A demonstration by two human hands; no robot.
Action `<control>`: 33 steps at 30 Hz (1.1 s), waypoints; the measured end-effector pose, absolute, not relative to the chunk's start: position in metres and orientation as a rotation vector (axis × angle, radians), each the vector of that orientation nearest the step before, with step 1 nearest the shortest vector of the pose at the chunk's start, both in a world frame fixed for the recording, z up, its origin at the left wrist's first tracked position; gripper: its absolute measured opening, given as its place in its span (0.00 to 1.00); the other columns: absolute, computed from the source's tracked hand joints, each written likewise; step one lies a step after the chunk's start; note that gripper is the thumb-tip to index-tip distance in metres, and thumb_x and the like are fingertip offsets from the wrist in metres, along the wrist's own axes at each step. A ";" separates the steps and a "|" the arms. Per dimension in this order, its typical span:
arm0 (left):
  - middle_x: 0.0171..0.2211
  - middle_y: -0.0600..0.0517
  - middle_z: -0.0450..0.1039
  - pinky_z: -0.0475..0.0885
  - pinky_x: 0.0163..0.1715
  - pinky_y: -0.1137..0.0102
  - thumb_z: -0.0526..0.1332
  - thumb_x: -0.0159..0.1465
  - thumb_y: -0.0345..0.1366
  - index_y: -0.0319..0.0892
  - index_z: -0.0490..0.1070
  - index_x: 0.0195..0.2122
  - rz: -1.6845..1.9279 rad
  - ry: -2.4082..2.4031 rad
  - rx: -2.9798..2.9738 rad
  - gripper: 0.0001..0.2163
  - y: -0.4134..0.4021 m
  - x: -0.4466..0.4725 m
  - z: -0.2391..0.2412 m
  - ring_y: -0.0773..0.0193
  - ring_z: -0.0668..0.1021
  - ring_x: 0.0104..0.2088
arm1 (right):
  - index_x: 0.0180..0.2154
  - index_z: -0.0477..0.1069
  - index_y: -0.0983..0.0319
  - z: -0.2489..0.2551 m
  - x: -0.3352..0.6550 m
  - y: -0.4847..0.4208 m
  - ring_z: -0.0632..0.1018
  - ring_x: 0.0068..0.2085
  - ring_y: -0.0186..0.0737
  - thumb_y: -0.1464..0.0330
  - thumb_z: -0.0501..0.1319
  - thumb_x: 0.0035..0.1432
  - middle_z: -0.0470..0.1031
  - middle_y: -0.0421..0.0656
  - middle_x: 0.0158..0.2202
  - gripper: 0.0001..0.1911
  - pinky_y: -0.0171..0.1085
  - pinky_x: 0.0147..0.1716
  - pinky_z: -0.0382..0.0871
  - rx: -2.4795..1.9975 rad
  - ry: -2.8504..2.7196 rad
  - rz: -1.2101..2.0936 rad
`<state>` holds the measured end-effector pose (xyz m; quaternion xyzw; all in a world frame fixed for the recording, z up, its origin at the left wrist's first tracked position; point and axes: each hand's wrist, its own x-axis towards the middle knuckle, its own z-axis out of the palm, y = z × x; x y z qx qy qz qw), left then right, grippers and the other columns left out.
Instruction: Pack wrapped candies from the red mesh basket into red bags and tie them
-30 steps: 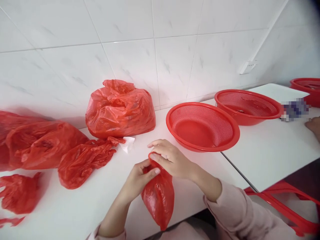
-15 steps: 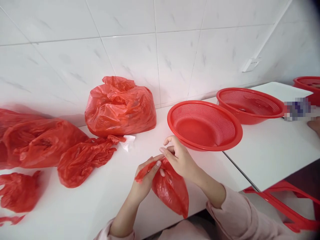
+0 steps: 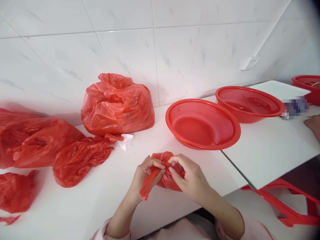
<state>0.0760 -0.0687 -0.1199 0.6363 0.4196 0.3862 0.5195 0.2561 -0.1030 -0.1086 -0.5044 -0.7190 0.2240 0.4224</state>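
A small filled red plastic bag rests on the white table in front of me, its gathered neck between my two hands. My left hand pinches the neck from the left, and a loose red tail of plastic hangs down over its fingers. From the right, my right hand closes thumb and fingertips on the same bunched plastic. The fingertips of both hands nearly meet at the gather. What the bag contains is hidden.
An empty red colander stands beyond my hands, with a second red colander behind it. A large red bag sits by the wall. More red bags lie at left. Another person's hand shows at the right edge.
The bag's body has swung from hanging toward me to resting flatter on the table under my hands. My right hand has come down and pinches the neck.
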 end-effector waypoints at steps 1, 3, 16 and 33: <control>0.35 0.51 0.74 0.71 0.41 0.67 0.64 0.61 0.35 0.42 0.71 0.32 0.937 1.004 1.524 0.04 -0.069 0.077 -0.120 0.64 0.76 0.37 | 0.42 0.66 0.59 -0.107 0.255 -0.100 0.75 0.39 0.36 0.76 0.54 0.58 0.74 0.41 0.38 0.10 0.36 0.39 0.67 -1.215 -1.791 0.563; 0.34 0.53 0.74 0.72 0.38 0.69 0.63 0.62 0.34 0.43 0.67 0.33 0.958 0.980 1.506 0.05 -0.070 0.078 -0.121 0.66 0.76 0.34 | 0.46 0.65 0.58 -0.106 0.252 -0.097 0.74 0.45 0.36 0.79 0.54 0.56 0.73 0.42 0.45 0.17 0.36 0.45 0.68 -1.156 -1.770 0.661; 0.38 0.54 0.73 0.70 0.38 0.71 0.54 0.63 0.26 0.46 0.68 0.39 1.272 1.264 1.826 0.09 -0.070 0.086 -0.155 0.65 0.76 0.39 | 0.48 0.71 0.57 -0.133 0.247 -0.083 0.76 0.47 0.36 0.67 0.50 0.68 0.76 0.41 0.46 0.14 0.37 0.49 0.68 -1.141 -1.536 1.095; 0.41 0.50 0.79 0.77 0.40 0.72 0.65 0.61 0.30 0.46 0.77 0.43 1.028 0.831 2.117 0.10 -0.061 0.050 -0.129 0.63 0.81 0.39 | 0.30 0.68 0.61 -0.122 0.248 -0.073 0.66 0.27 0.29 0.73 0.59 0.50 0.66 0.35 0.26 0.02 0.30 0.27 0.61 -1.178 -1.773 1.208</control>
